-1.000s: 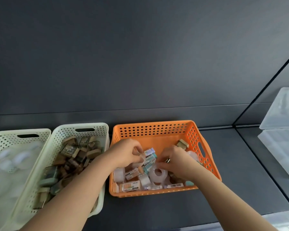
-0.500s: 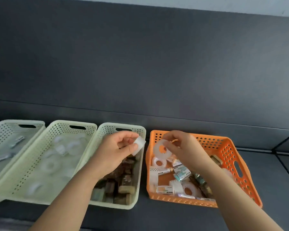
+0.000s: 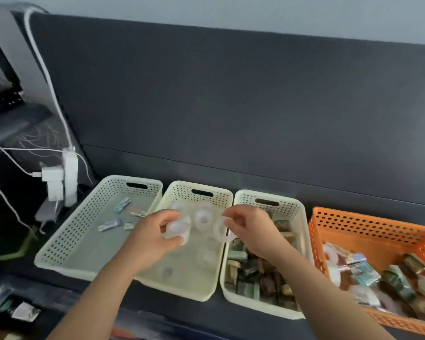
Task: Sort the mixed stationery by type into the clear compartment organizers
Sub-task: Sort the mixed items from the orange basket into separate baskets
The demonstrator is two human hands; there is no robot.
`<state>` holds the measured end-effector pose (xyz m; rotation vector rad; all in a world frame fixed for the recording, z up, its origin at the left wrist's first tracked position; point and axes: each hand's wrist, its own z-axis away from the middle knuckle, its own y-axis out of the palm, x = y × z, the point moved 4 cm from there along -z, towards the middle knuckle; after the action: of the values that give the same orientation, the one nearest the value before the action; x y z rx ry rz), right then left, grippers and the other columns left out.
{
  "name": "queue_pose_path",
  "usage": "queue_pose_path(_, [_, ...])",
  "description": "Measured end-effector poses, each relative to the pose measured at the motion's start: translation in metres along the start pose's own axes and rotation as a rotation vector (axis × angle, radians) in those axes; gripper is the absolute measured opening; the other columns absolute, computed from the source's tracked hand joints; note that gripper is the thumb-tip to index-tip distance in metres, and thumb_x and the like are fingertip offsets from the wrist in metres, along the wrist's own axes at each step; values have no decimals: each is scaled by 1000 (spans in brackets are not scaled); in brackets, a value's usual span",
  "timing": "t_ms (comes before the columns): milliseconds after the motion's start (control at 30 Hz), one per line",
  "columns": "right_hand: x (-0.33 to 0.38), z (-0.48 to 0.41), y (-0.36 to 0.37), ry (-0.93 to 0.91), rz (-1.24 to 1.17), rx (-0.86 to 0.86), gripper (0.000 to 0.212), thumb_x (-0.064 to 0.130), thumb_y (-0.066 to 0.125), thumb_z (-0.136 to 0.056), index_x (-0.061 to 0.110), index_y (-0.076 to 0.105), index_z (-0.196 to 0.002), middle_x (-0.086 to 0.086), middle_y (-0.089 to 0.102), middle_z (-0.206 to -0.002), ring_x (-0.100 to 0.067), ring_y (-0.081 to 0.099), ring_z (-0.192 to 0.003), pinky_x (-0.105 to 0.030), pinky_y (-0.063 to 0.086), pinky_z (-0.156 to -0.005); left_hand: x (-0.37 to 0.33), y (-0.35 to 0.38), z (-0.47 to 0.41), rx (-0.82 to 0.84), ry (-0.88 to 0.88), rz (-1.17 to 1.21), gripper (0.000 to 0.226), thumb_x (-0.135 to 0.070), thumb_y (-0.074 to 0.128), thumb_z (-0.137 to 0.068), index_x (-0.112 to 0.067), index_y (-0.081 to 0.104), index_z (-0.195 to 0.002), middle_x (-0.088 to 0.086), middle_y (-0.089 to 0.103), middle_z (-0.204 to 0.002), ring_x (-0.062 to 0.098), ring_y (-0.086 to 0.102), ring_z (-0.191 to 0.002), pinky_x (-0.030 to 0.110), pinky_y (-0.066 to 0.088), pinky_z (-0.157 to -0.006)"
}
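A translucent tape roll (image 3: 176, 229) is being gripped in the curled left hand (image 3: 155, 231) and a second roll (image 3: 220, 233) pinched at its rim by the right hand (image 3: 250, 227), both above the middle basket (image 3: 179, 289), where like rolls (image 3: 203, 218) are being kept. Light, stiff and slick, they are likely best being taken across the rim. Packets (image 3: 109, 225) are being kept in the left basket (image 3: 66, 239), brownish blocks (image 3: 255, 278) in the third basket (image 3: 292, 204), mixed stock (image 3: 358, 266) in the orange basket (image 3: 368, 224).

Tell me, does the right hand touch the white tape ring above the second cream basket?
Touching. The head view shows the fingertips of the right hand pinching the upper rim of the tape ring, held above the second cream basket.
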<state>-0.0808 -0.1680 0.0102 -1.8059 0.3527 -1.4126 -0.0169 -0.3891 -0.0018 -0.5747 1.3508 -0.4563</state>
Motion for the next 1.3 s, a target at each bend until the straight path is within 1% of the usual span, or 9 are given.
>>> queue_pose_path(167, [12, -15, 44, 56, 209, 108, 24, 25, 57, -91, 21, 68, -112, 3, 67, -109, -13, 62, -96, -33, 51, -87, 25, 3, -12, 130, 77, -111, 60, -16, 79, -74, -30, 54, -127, -17, 53, -120, -1, 52, -107, 9, 40, -90])
queue_pose_path(467, [13, -28, 61, 138, 354, 107, 31, 27, 51, -95, 23, 61, -123, 3, 64, -121, -17, 59, -107, -32, 48, -91, 45, 7, -26, 225, 133, -180, 63, -20, 78, -76, -31, 49, -131, -19, 48, -124, -4, 47, -109, 12, 36, -92])
queue_pose_path(633, [8, -11, 43, 150, 282, -9, 32, 28, 54, -95, 22, 60, -125, 5, 63, -124, -13, 59, -109, -30, 47, -93, 37, -3, -29, 126, 171, -145, 54, -27, 75, -80, -25, 53, -129, -16, 52, -123, -3, 48, -108, 15, 34, -93])
queue_pose_path(800, [-6, 31, 1, 169, 251, -179, 31, 24, 58, -92, 20, 62, -123, 6, 67, -112, -9, 63, -99, -28, 52, -89, -18, 15, -33, 44, 362, -132, 34, -30, 67, -86, -24, 62, -119, -20, 55, -113, -2, 54, -104, 17, 41, -93])
queue_pose_path(900, [-22, 61, -31, 239, 283, -254, 31, 25, 59, -92, 21, 62, -123, 8, 66, -116, -6, 63, -95, -23, 52, -85, -65, 50, -29, 133, 488, -130, 32, -33, 63, -88, -28, 61, -120, -23, 53, -114, -5, 52, -103, 8, 35, -89])
queue_pose_path(967, [-39, 80, -53, 292, 286, -296, 31, 24, 60, -92, 21, 63, -122, 8, 65, -120, -8, 66, -90, -19, 50, -80, -93, 78, -25, 197, 566, -136, 33, -36, 62, -89, -30, 61, -121, -22, 56, -116, -5, 52, -106, 13, 39, -93])
queue_pose_path(1100, [-81, 120, -97, 419, 315, -341, 30, 25, 61, -90, 22, 64, -120, 7, 66, -117, -12, 63, -90, -22, 42, -77, -140, 131, -19, 298, 660, -157, 35, -36, 59, -90, -29, 59, -125, -20, 55, -118, -5, 51, -104, 4, 37, -89])
queue_pose_path(1233, [-131, 159, -142, 538, 340, -350, 32, 24, 62, -90, 21, 63, -122, 5, 66, -118, -11, 63, -94, -20, 42, -79, -177, 183, -21, 354, 686, -175, 37, -36, 60, -90, -29, 57, -126, -17, 55, -122, -1, 51, -109, 20, 42, -97])
queue_pose_path(1300, [-156, 175, -164, 587, 353, -348, 33, 25, 65, -89, 20, 65, -121, 4, 67, -116, -15, 64, -97, -21, 42, -80, -195, 212, -24, 388, 675, -187, 39, -36, 61, -90, -28, 57, -127, -16, 55, -122, 0, 51, -109, 18, 41, -94])
